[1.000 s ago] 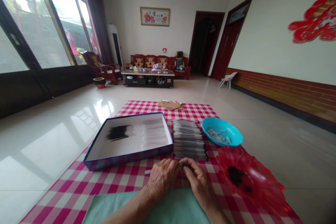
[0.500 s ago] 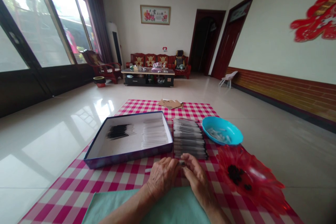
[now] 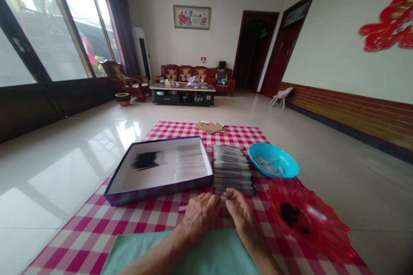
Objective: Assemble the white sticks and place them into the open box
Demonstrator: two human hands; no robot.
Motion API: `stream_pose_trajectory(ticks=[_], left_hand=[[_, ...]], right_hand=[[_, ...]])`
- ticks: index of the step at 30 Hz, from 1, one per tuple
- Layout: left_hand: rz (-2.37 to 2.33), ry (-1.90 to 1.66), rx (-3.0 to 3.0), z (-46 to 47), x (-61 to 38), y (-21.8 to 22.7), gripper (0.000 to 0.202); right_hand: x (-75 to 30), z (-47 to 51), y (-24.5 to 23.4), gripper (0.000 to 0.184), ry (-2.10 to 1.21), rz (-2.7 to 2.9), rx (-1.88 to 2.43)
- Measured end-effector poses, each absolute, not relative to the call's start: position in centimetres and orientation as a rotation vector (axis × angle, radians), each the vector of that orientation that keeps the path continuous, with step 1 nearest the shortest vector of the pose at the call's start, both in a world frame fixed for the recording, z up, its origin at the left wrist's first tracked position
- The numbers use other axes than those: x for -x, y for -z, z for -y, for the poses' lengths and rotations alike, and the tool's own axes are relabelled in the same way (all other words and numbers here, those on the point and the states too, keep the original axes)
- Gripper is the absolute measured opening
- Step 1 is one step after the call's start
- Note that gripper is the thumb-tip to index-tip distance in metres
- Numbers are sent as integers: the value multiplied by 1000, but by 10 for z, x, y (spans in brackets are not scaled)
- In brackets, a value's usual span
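Note:
My left hand [image 3: 200,215] is closed around a slim, pale pen [image 3: 183,208], whose whitish end pokes out on the left. My right hand [image 3: 241,215] pinches at the pen's other end, with thumb and fingertips meeting the left hand's fingers. Most of the pen is hidden by the hands. Just beyond them lies a row of pens [image 3: 232,172] with clear barrels and dark ends. To the left, a shallow box [image 3: 121,195] holds thin black refills [image 3: 146,160] and clear pen barrels [image 3: 190,164].
On the right stand a blue bowl [image 3: 292,165] of small translucent pieces and a red petal-shaped dish [image 3: 322,219] with small black parts. A green cloth [image 3: 138,245] lies under my forearms on the checked tablecloth [image 3: 77,232]. Cardboard pieces [image 3: 211,127] lie at the far edge.
The dark bit that showed between my fingertips is no longer seen; a pale part shows there now. My right fingers have shifted slightly. Both hands stay in nearly the same place.

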State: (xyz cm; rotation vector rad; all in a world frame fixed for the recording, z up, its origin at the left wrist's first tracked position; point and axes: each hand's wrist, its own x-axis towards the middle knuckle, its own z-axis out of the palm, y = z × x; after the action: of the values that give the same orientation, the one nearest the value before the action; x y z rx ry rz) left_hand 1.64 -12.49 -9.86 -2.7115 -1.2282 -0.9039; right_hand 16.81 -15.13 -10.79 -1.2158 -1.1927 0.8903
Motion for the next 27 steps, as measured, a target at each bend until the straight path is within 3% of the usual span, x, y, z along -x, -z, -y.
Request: stream_pose_trajectory(ticks=[7, 20, 27], left_hand=[[1345, 809, 2769, 123, -16, 100, 20], [1536, 1199, 2700, 116, -12, 105, 18], [1539, 1213, 2689, 115, -12, 109, 16]], right_hand=[[-168, 147, 109, 36, -788, 1285, 1386], [-161, 171, 83, 15, -665, 1865, 1323], [-152, 178, 87, 19, -518, 2035, 1343]])
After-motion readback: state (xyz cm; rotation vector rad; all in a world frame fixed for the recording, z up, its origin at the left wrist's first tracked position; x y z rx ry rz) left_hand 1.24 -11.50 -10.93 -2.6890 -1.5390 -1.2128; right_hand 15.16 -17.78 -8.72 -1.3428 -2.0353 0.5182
